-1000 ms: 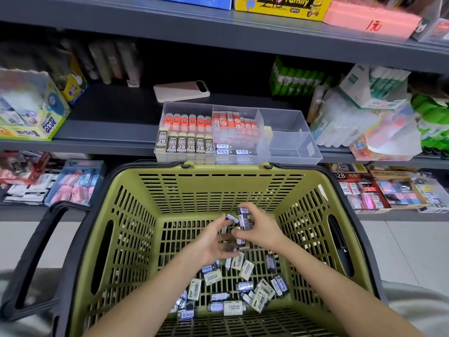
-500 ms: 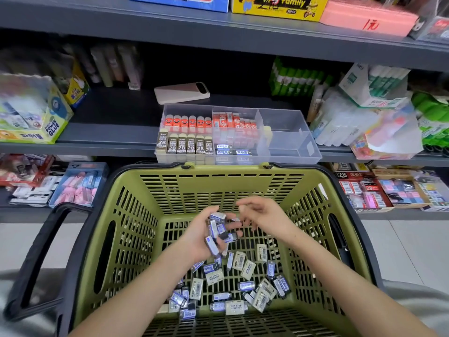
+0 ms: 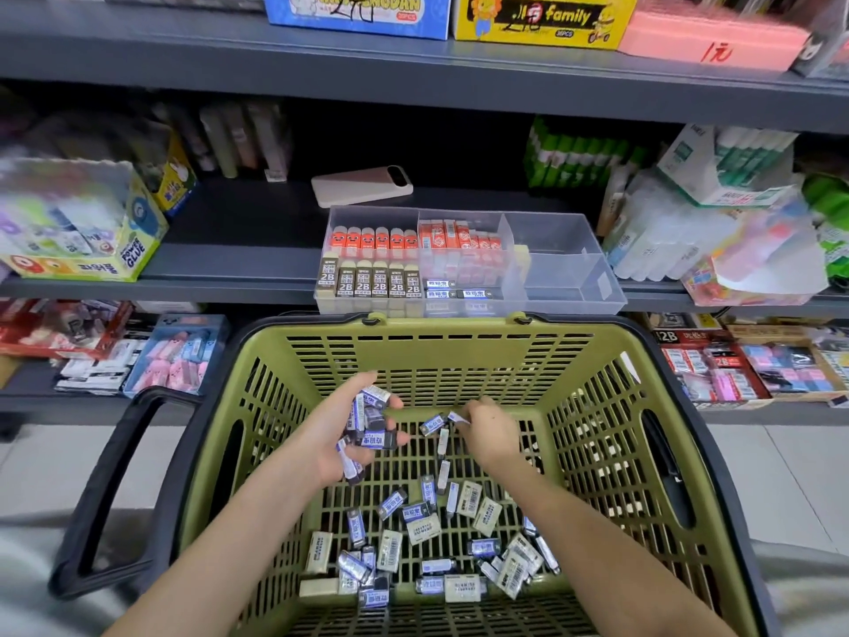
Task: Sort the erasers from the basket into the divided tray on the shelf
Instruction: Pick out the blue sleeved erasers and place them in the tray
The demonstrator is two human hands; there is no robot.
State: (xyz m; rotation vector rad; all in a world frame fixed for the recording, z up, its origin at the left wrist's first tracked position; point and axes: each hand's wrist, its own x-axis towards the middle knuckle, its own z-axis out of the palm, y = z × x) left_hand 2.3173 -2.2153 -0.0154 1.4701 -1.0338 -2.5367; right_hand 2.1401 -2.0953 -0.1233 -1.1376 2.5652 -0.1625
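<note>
Two bare hands are working inside the green basket (image 3: 441, 335). The left hand (image 3: 337, 436) is turning palm-up and cupping a handful of erasers (image 3: 372, 420), blue-labelled, with the fingers curling round them. The right hand (image 3: 489, 436), just beside it at three o'clock, is pinching a single eraser (image 3: 455, 417) between narrowed fingertips. Loose erasers (image 3: 436, 535), blue-labelled and beige-sleeved pieces mixed, are lying scattered on the basket floor at six o'clock of both hands. The divided tray (image 3: 563, 250) is sitting on the shelf (image 3: 229, 268) at twelve o'clock of the basket, its left compartment holding rows of upright orange-topped and 2B erasers, its middle compartment holding orange and blue-labelled ones. A pale flat device (image 3: 362, 186) is lying behind the tray at eleven o'clock.
</note>
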